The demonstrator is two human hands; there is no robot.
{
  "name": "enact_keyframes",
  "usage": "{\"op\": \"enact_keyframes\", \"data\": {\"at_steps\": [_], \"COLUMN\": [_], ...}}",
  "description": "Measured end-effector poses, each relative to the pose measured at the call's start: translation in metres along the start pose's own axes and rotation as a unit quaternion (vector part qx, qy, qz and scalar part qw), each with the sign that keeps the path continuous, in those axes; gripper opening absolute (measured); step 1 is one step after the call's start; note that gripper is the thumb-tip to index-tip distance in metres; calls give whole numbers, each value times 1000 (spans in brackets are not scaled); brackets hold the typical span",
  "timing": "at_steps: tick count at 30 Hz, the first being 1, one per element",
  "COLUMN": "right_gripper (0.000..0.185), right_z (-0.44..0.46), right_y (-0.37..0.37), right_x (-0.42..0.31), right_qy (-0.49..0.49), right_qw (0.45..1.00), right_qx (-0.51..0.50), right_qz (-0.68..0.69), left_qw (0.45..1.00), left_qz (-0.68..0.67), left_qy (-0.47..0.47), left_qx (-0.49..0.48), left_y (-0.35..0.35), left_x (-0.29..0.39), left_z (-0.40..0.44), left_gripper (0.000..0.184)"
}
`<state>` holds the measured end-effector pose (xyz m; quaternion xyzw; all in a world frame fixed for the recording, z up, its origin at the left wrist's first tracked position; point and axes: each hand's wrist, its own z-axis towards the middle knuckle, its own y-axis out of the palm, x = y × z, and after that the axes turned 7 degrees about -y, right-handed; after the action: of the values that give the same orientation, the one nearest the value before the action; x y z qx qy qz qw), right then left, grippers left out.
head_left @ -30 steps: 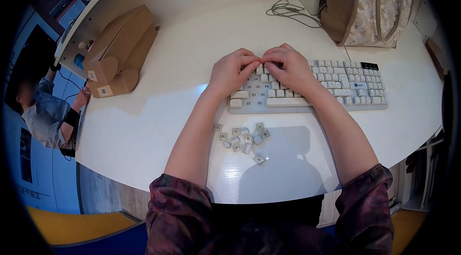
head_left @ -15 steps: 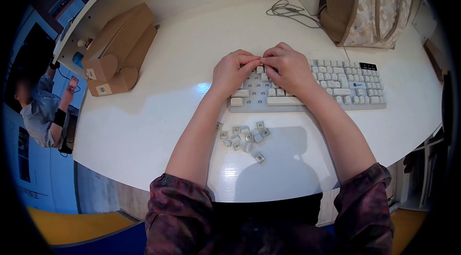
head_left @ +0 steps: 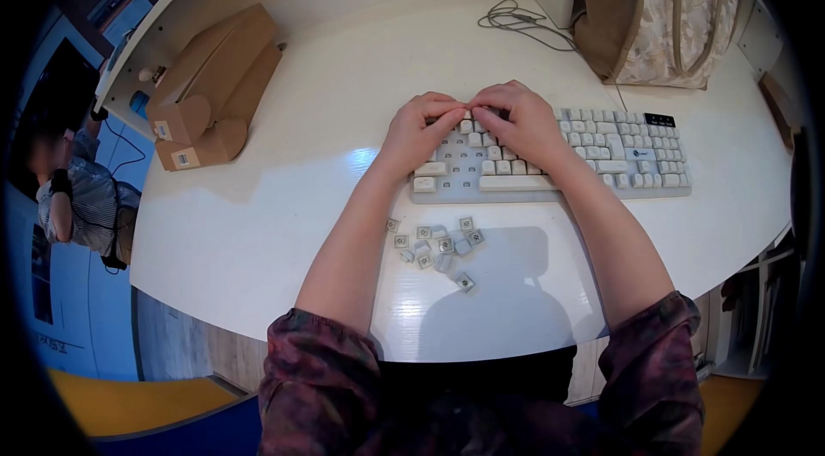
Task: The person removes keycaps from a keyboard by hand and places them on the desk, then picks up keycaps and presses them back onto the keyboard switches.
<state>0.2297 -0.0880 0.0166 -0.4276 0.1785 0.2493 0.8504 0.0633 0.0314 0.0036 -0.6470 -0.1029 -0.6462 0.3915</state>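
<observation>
A white keyboard point(head_left: 550, 195) lies across the desk with bare switches showing in its left part, among fitted keycaps. Over its upper left corner, my left hand point(head_left: 411, 136) is closed, thumb and forefinger pinched together. My right hand point(head_left: 524, 122) is closed too, and its fingertips meet the left ones at the top edge. Just below the fingertips sits a small keycap point(head_left: 467, 126); whatever is pinched above it is hidden. Several loose keycaps point(head_left: 445, 244) lie on the desk in front of the keyboard, some with their undersides up.
The white desk point(head_left: 232, 258) carries an open cardboard box point(head_left: 202, 91) at the left. A coiled cable point(head_left: 520, 18) lies at the back, beside a patterned bag point(head_left: 666, 18). Beyond the desk's left edge is another person point(head_left: 82, 198).
My right hand has shifted slightly, uncovering more keycaps beneath it. The fingertips still meet at the keyboard's top edge. The other person has raised a hand towards their head.
</observation>
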Motion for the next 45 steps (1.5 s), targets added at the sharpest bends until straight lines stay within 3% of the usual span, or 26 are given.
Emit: {"op": "enact_keyframes", "data": {"at_steps": [13,21,27,34,39,45], "right_gripper": [17,17,14,13,13,10], "right_z": [2,2,3,2,1,-2], "right_y": [-2,0,-1,3,4,5], "right_x": [-5,-5,-10,-3,-5,-7], "right_qy": [52,27,71,2,-14,-102], "right_qw": [998,999,997,998,996,986], "right_qx": [-16,2,-5,10,18,40], "right_qz": [-11,-25,-26,-59,-89,-125], "left_qw": [998,999,1000,1000,1000,1000], "left_qz": [-57,10,-1,-4,-26,-12], "left_qy": [0,-20,-7,20,-13,2], "left_qx": [-30,-27,-15,2,-2,-11], "left_y": [-3,-4,-1,0,-1,-2], "left_x": [-1,8,5,2,4,1], "left_z": [0,0,-1,1,1,2], "left_gripper": [21,21,20,19,19,19]}}
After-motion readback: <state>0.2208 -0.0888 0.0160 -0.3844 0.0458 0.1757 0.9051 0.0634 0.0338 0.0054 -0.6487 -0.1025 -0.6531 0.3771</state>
